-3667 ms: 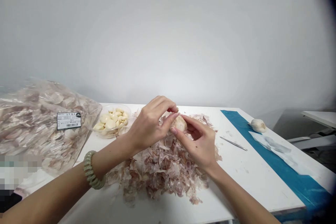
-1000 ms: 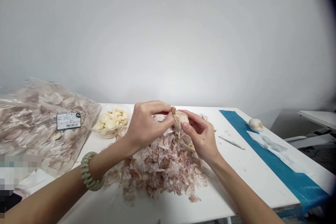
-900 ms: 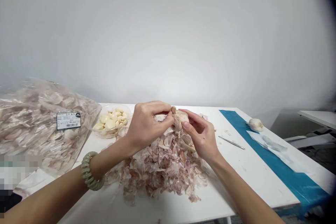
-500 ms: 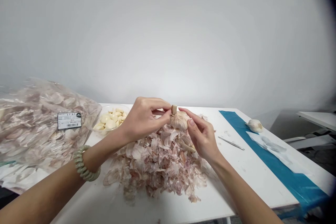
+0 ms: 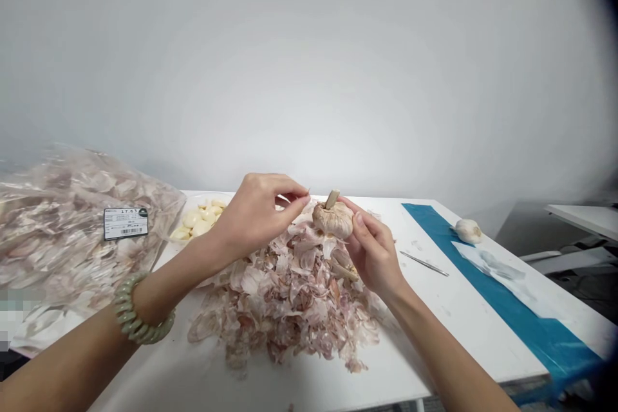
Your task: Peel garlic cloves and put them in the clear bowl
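Observation:
In my right hand (image 5: 374,248) is a whole garlic bulb (image 5: 333,219), gripped at its right side between thumb and fingers, its cut stem pointing up. My left hand (image 5: 258,212) is just left of the bulb and apart from it, thumb and forefinger pinched together. A tiny thin bit shows at those fingertips, too small to name. Beneath both hands lies a heap of garlic skins (image 5: 299,302). Peeled cloves (image 5: 200,217) fill a clear round bowl behind my left forearm, which partly covers it.
A labelled clear plastic bag (image 5: 82,206) full of garlic skins stands at the left. On the white table (image 5: 463,309) lie metal tweezers (image 5: 423,262). Farther right, a blue strip (image 5: 487,283) bears a white sheet (image 5: 502,277) and another garlic bulb (image 5: 467,230).
My left hand has come away from the stem and moved left. The bulb has tilted in my right hand, its stem now leaning right.

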The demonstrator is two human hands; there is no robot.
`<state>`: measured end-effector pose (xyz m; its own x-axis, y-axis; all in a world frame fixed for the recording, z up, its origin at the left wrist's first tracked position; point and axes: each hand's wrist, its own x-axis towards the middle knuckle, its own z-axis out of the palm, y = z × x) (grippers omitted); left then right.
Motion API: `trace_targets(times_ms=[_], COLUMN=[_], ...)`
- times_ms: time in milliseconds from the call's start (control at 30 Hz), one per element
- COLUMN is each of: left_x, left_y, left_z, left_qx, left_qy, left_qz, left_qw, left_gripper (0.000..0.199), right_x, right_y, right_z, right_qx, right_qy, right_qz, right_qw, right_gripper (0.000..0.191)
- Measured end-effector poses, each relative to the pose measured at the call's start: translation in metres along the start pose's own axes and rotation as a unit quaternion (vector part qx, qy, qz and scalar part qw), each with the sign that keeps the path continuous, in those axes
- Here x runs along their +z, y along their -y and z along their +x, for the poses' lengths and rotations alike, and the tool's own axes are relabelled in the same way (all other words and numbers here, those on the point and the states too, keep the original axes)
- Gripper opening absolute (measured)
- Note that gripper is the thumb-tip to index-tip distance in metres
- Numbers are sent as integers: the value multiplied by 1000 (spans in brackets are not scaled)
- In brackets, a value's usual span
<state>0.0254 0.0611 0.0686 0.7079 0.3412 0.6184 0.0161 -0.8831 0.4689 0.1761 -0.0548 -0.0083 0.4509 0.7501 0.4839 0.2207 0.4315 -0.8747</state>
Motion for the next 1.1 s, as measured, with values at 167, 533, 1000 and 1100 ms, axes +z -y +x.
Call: trace_targets(times_ms=[167, 533, 1000, 1100], left_x=[-5, 1, 11, 12], left_y=[-3, -17, -8, -8], left_z=[-2, -7, -8, -9], left_qx=[38, 133, 165, 180], left_qy=[50, -23, -56, -70], left_qz=[77, 0, -19, -15], left_qw=[995, 991, 985, 981], left_gripper=[11, 17, 14, 12], right_x=[-2, 0, 2, 1], right_y=[-2, 0, 2, 3], right_z=[1, -1, -4, -5], right_qx=[-5, -27, -29, -25], right_qy=[-15, -18, -22, -18], right_qz=[-9, -41, -56, -54], right_qw=[1000, 999, 998, 998], right_gripper=[39, 42, 49, 50])
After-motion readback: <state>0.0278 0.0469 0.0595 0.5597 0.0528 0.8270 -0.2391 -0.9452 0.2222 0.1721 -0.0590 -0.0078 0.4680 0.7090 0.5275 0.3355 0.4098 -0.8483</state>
